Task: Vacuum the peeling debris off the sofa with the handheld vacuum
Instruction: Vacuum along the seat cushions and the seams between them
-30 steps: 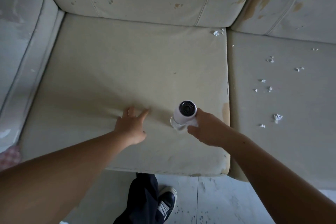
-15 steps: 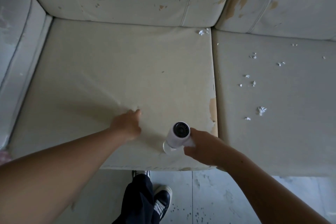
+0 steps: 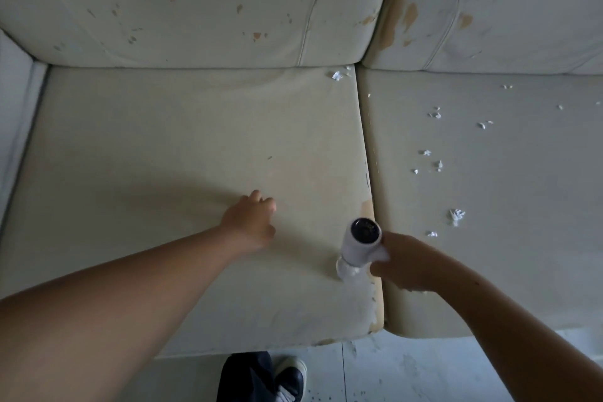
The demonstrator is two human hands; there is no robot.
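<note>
The right hand [image 3: 411,266] clasps the handheld vacuum [image 3: 360,243], whose clear lower end is down on the sofa's seat cushion [image 3: 163,147], just beside the seam. Left of that grip, the left hand [image 3: 251,222] rests on the same cushion with its fingers curled under; whether they pinch fabric I cannot tell. Right of the grip and beyond it, white peeling debris [image 3: 456,215] dots the neighbouring cushion [image 3: 522,189]. One clump [image 3: 337,75] lies far back by the seam.

Nothing legible from here: no lettering, label or number shows on the handheld vacuum [image 3: 361,240] or the sofa [image 3: 195,140].
</note>
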